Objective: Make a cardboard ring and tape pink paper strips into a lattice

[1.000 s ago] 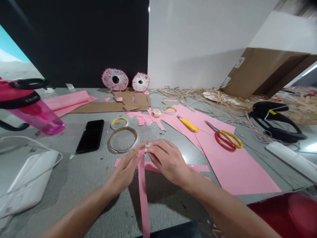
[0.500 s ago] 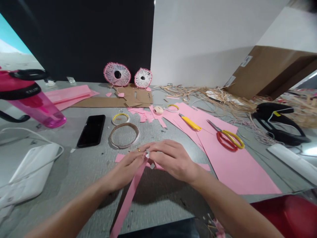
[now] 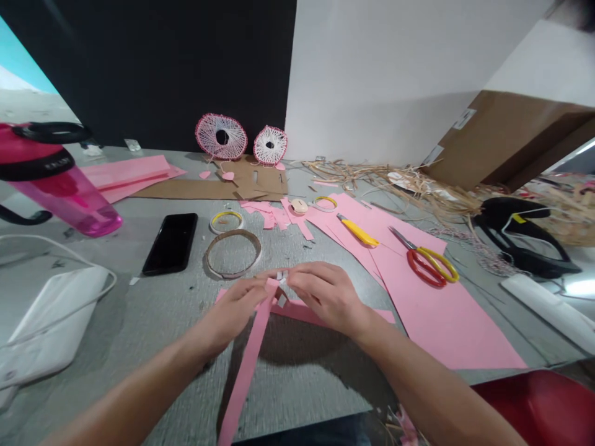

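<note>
Both hands work at the front centre of the grey surface [image 3: 139, 347]. The left hand [image 3: 232, 306] has its fingers closed on the upper end of a long pink paper strip [image 3: 248, 365], which runs down toward the near edge and out of frame. The right hand [image 3: 325, 296] meets it from the other side, its fingers [image 3: 307, 275] pinched closed at the same end, right by small white tape tabs [image 3: 281, 301] stuck on the strip. A second pink strip [image 3: 316, 314] lies crosswise under both hands, touching the surface.

Just beyond the hands: a brown card ring [image 3: 232, 254], and behind it a small tape roll [image 3: 226, 222] with a yellow core. A black phone [image 3: 170, 244] lies to the left of these.

To the right: large pink sheets [image 3: 446, 316] carrying red-and-yellow scissors [image 3: 430, 266] and a yellow utility knife [image 3: 357, 231]. Pink offcuts [image 3: 264, 215] lie near the knife.

Far edge: two pink-and-white string-wound discs [image 3: 221, 137] stand upright against a black panel, on or just behind a cardboard sheet [image 3: 209, 189] — dried straw [image 3: 395, 179] spreads to their right. Far left, a pink water bottle [image 3: 69, 204] lies on its side.
</note>
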The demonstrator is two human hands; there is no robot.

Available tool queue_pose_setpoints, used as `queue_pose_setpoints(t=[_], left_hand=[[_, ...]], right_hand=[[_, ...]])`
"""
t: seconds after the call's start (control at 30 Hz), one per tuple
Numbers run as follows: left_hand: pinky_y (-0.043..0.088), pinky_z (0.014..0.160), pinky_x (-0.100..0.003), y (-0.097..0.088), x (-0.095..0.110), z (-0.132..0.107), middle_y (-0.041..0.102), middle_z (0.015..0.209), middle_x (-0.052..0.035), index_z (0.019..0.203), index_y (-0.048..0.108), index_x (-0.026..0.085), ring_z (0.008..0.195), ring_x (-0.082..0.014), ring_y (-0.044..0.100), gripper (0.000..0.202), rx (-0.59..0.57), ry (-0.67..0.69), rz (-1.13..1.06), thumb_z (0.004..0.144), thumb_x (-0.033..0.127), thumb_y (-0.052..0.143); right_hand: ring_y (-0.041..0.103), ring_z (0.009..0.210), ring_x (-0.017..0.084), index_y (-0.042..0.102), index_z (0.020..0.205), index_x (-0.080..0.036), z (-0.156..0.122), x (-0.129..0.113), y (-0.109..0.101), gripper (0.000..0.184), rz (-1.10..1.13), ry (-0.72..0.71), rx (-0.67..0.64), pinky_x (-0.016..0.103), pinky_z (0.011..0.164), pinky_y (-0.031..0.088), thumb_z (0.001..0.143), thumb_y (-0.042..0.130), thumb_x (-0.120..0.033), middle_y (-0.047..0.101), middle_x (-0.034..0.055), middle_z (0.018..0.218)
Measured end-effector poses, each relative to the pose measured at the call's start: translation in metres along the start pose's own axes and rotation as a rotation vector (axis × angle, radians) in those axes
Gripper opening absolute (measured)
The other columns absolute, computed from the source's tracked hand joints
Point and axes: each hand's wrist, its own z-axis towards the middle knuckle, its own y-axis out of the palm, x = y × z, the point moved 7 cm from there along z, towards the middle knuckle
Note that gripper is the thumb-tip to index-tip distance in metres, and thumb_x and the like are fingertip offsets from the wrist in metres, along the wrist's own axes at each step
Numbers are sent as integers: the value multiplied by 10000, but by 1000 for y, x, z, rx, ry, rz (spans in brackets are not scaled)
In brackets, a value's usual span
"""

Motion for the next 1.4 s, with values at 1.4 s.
queue_pose_setpoints(t=[1.4], left_hand=[[345,1174,-477,-9,11,-1,594,1445,-75,1000,787,243,1373,-316,502,334,97,147,57,910,449,541]], right_hand=[[546,553,114,641,796,-183,-14,39,23,124,511,875,-1,241,528,435,846,615,-293,621,-19,642]])
